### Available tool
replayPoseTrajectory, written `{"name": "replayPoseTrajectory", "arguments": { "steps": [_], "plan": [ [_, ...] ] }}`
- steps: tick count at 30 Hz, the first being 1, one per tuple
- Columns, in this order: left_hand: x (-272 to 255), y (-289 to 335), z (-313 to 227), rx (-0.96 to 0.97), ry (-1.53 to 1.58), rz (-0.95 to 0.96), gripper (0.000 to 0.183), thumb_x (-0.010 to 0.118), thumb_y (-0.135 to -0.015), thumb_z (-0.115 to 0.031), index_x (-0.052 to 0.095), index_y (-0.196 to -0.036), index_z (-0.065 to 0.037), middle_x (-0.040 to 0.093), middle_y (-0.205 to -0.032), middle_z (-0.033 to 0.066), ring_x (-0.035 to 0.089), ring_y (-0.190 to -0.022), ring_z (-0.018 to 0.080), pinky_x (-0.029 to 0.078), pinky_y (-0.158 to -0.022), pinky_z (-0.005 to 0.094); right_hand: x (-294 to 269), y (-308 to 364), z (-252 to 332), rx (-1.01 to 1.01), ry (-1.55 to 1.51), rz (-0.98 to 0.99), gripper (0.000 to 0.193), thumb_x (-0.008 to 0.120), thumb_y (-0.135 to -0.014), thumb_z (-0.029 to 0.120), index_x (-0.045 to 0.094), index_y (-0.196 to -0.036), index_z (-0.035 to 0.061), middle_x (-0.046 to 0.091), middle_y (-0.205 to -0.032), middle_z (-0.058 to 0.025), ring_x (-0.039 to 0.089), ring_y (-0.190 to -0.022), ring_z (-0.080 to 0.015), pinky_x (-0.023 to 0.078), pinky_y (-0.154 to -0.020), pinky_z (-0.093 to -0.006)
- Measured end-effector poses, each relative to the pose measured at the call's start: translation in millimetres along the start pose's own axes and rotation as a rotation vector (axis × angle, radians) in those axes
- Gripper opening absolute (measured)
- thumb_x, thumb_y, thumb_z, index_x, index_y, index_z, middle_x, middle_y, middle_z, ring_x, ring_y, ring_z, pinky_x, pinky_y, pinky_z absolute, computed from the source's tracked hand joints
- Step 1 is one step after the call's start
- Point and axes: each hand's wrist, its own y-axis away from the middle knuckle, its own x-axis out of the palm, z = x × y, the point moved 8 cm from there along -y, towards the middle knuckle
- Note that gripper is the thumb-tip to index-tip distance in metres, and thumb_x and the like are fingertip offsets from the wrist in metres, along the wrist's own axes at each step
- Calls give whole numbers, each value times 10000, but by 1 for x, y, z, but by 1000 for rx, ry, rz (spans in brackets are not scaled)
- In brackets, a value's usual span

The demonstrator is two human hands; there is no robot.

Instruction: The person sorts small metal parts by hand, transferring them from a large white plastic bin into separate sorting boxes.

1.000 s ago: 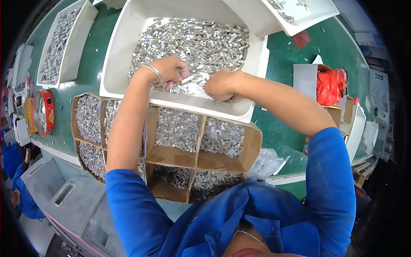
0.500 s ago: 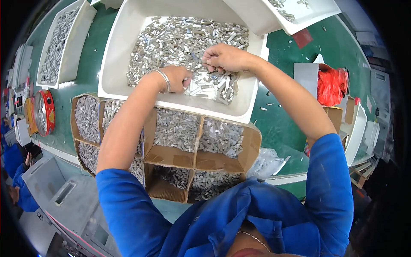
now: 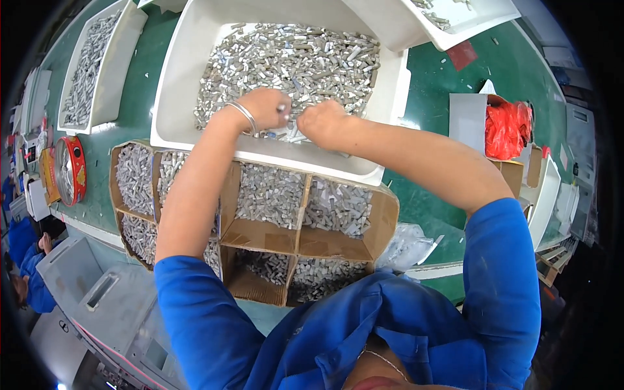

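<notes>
A large white plastic bin (image 3: 177, 71) holds a heap of small grey and white cylindrical pieces (image 3: 292, 62). Over the near part of the heap, my left hand (image 3: 263, 109) has its fingers curled inward, somewhat smeared by motion; a bangle circles its wrist. My right hand (image 3: 323, 123) is close beside it on the right, knuckles up and fingers closed. What either hand pinches is too small or hidden to name. Below the bin's front edge, a divided cardboard box (image 3: 260, 240) has similar pieces sorted in its compartments.
A narrower white bin (image 3: 110, 78) of pieces stands at left, near a round red tin (image 3: 75, 170). Another white tray (image 3: 481, 23) overlaps the far right corner. Right of the bin are a red plastic bag (image 3: 506, 132) in a carton and a clear bag (image 3: 406, 248).
My right hand has come nearer and leftward, from the heap's right side to beside my left hand. The left hand has risen slightly away from me.
</notes>
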Motion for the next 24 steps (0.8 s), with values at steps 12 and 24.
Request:
{"name": "replayPoseTrajectory", "arguments": {
  "steps": [12,24],
  "plan": [
    [9,-10,-14,-24,-2,-28,190,499,-711,-184,548,-804,-25,588,-734,141,572,-725,267,451,-655,342,-33,5,-69,67,-620,-247,238,499,-788,240,575,-758,17,574,-686,-118,541,-632,-188,434,-625,-296],
    [38,-18,-24,102,-197,148,255,608,-648,-226,581,-821,-41,572,-842,165,538,-850,299,423,-748,362,-21,13,-81,58,-1201,-79,218,453,-832,254,530,-787,54,503,-630,-2,469,-518,-69,384,-449,-200]
  ]
}}
